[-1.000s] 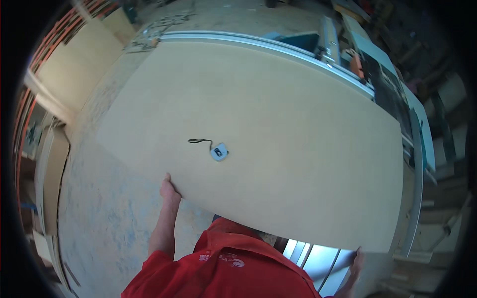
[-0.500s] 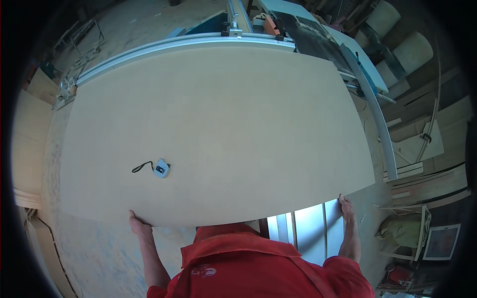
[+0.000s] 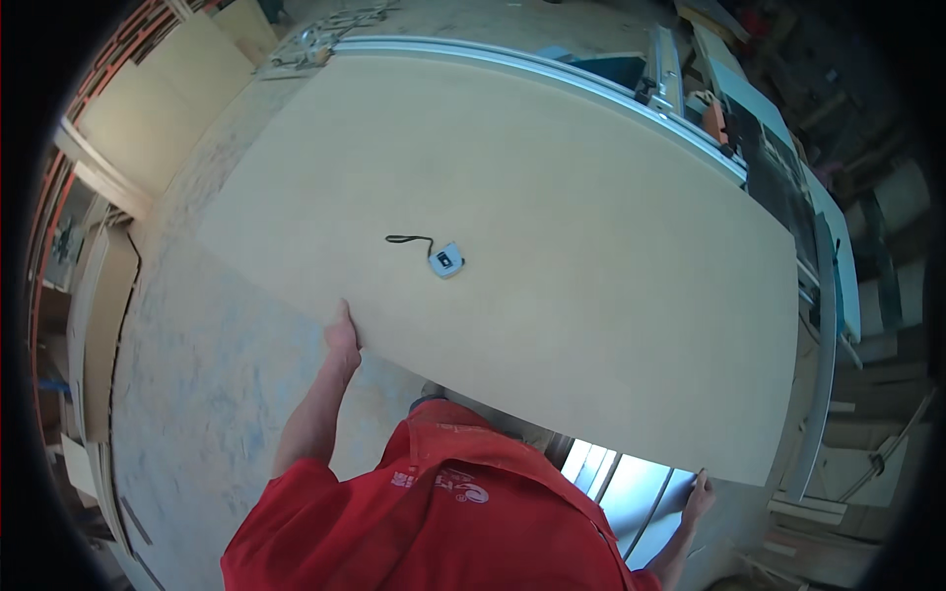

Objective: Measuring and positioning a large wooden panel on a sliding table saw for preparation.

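Note:
A large pale board [image 3: 572, 266] spreads across the middle of the head view, its far edge along a metal rail. My left hand [image 3: 342, 330] grips its near edge at the left, thumb on top and fingers hidden underneath. At the near right corner my right hand [image 3: 699, 495] holds the same edge, also with its fingers mostly out of sight below. On top of the board, nearer my left hand, lies a light blue tape measure [image 3: 446, 260] with a black wrist strap looped out to its left.
A silver rail [image 3: 552, 74] with a clamp-like fitting runs along the far side. Ribbed metal table slats [image 3: 631, 497] show under the near right edge. Upright sheets [image 3: 163, 108] stand at the left, and a long grey bar [image 3: 821, 374] lies at the right.
My view has turned to the left, so the board and tape measure appear shifted right and slanted. Both hands keep their hold on the near edge.

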Tool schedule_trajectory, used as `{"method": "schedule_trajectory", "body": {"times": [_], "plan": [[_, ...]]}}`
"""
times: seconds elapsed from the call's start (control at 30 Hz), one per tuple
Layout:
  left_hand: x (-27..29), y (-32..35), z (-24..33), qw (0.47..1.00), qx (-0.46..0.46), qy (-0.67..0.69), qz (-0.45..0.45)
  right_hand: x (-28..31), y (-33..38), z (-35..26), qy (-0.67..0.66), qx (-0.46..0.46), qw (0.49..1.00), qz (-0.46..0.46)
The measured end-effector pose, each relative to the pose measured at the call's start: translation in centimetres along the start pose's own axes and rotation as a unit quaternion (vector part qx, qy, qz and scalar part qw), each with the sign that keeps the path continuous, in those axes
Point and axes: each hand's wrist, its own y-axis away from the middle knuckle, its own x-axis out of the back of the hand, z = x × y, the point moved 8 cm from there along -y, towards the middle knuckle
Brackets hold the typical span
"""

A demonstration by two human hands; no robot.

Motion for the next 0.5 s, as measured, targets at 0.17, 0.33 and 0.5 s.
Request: {"method": "schedule_trajectory", "body": {"times": [0.17,0.33,0.5], "plan": [[0.9,7.7,2.2,0.853,0.073,-0.339,-0.39,-2.8,4.3,-8.4,0.062,0.091,0.985,0.134],[-10.3,14.4,8.8,0.708,-0.473,-0.357,-0.384,-13.4,11.6,-18.3,-0.001,0.09,0.995,0.044],[-19.7,15.9,8.4,0.642,-0.596,-0.337,-0.346,-24.8,19.0,-28.8,0.003,0.09,0.986,-0.139]]}}
